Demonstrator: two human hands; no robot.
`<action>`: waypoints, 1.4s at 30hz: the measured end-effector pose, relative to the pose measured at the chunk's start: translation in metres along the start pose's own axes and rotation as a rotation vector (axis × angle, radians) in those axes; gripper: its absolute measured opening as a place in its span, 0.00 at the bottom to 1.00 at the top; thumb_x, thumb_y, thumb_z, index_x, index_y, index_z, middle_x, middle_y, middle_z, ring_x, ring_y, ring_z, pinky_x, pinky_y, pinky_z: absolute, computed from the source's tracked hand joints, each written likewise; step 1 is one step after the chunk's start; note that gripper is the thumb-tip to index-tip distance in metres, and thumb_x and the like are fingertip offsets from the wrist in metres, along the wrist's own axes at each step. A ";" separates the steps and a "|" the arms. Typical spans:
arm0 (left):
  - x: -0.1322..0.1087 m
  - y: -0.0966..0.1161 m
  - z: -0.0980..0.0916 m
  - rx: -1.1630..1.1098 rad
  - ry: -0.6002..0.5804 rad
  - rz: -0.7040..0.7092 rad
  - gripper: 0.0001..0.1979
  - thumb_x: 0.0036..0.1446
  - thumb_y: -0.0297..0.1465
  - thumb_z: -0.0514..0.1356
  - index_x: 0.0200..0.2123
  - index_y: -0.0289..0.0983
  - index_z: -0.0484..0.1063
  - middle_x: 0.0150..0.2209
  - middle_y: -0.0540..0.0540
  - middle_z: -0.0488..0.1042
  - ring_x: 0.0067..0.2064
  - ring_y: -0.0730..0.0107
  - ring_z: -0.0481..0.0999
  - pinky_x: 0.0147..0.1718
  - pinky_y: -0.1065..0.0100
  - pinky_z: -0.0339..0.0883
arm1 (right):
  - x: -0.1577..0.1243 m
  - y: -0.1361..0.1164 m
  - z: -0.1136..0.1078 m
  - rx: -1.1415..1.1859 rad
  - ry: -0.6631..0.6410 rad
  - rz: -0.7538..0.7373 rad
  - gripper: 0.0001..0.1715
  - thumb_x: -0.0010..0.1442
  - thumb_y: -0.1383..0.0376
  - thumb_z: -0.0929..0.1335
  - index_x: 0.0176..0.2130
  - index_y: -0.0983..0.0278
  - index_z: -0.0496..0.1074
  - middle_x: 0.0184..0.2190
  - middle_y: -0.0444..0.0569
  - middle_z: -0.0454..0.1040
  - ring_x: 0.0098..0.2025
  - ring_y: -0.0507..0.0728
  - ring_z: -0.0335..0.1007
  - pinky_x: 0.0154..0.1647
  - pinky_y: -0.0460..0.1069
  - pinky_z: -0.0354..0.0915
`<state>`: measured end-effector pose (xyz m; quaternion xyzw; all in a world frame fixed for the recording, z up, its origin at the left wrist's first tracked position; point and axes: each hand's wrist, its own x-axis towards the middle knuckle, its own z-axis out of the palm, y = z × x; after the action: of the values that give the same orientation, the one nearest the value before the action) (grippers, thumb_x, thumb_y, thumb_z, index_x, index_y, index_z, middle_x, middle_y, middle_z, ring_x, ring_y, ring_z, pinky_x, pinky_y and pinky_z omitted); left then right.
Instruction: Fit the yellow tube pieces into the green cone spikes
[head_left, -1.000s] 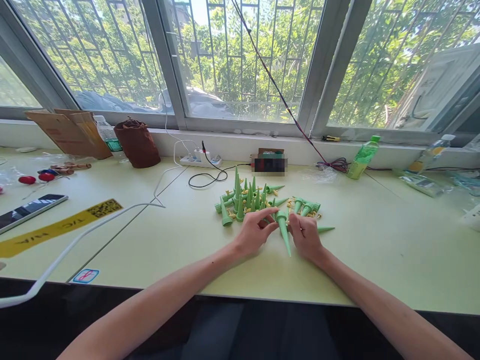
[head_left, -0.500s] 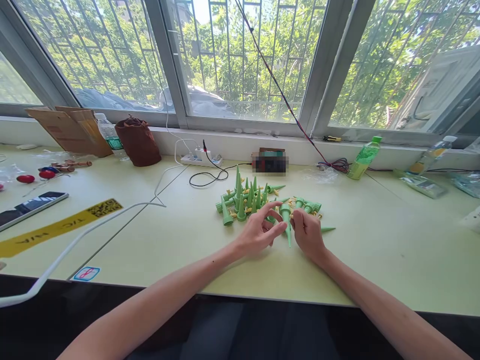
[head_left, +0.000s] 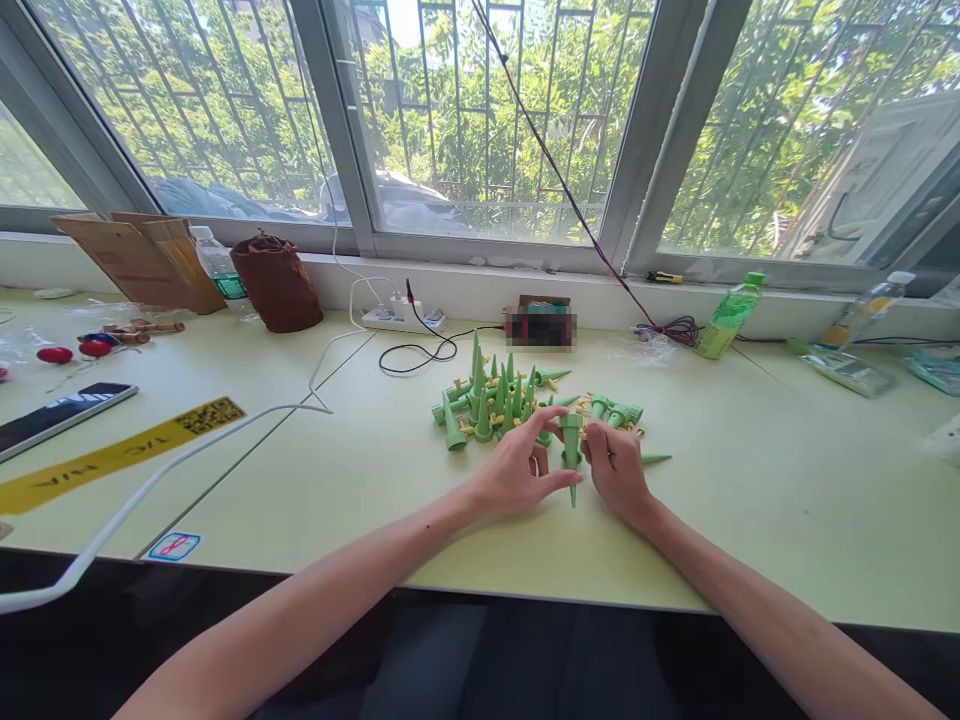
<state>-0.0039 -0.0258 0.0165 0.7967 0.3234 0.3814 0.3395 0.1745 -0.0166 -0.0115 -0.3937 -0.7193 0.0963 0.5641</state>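
Holding one green spike (head_left: 571, 434) between two hands

Spike sits above the table (head_left: 375, 490), collar up, point toward the front edge (head_left: 551, 596). Left hand (head_left: 519, 468): thumb and forefinger span it lengthwise, apparently a light grasp. Right hand (head_left: 619, 465): clenched at the collar, seemingly gripping there; exact fingertip hold hidden. Judgement: support the collar firmly and put little thumb pressure near the slender point, which would likely flex. Pile of spikes (head_left: 478, 385) stands just beyond the left fingers, easily knocked. Widest room for moving: rightward, along the near side.
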 end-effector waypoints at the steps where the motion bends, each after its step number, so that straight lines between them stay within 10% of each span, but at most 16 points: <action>1: 0.000 0.000 0.000 0.004 0.002 0.001 0.35 0.52 0.40 0.67 0.59 0.44 0.55 0.48 0.44 0.69 0.21 0.86 0.68 0.23 0.76 0.66 | 0.000 0.000 0.000 0.011 0.000 0.012 0.28 0.71 0.56 0.56 0.21 0.62 0.53 0.15 0.39 0.54 0.18 0.48 0.48 0.21 0.47 0.48; 24: -0.001 -0.003 0.003 0.093 0.102 0.050 0.20 0.63 0.40 0.55 0.56 0.40 0.58 0.44 0.45 0.73 0.18 0.86 0.64 0.22 0.76 0.60 | 0.000 -0.004 0.002 -0.037 -0.014 0.016 0.30 0.71 0.56 0.55 0.19 0.62 0.55 0.14 0.40 0.56 0.17 0.48 0.49 0.20 0.47 0.49; 31: 0.003 0.001 0.000 0.048 0.289 0.005 0.20 0.67 0.44 0.48 0.30 0.35 0.64 0.22 0.53 0.66 0.16 0.82 0.59 0.17 0.76 0.51 | -0.002 -0.005 0.001 -0.055 -0.017 -0.057 0.26 0.71 0.61 0.56 0.21 0.62 0.53 0.16 0.39 0.55 0.18 0.48 0.51 0.22 0.45 0.50; 42: 0.004 -0.003 0.004 -0.403 -0.185 -0.408 0.42 0.59 0.60 0.39 0.22 0.31 0.72 0.19 0.43 0.72 0.13 0.76 0.66 0.12 0.74 0.52 | -0.004 -0.002 -0.001 -0.073 0.042 -0.023 0.24 0.71 0.59 0.56 0.23 0.61 0.54 0.17 0.40 0.56 0.19 0.49 0.52 0.23 0.47 0.52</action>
<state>0.0006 -0.0223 0.0141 0.6630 0.3622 0.2876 0.5886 0.1742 -0.0209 -0.0127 -0.4076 -0.7148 0.0554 0.5656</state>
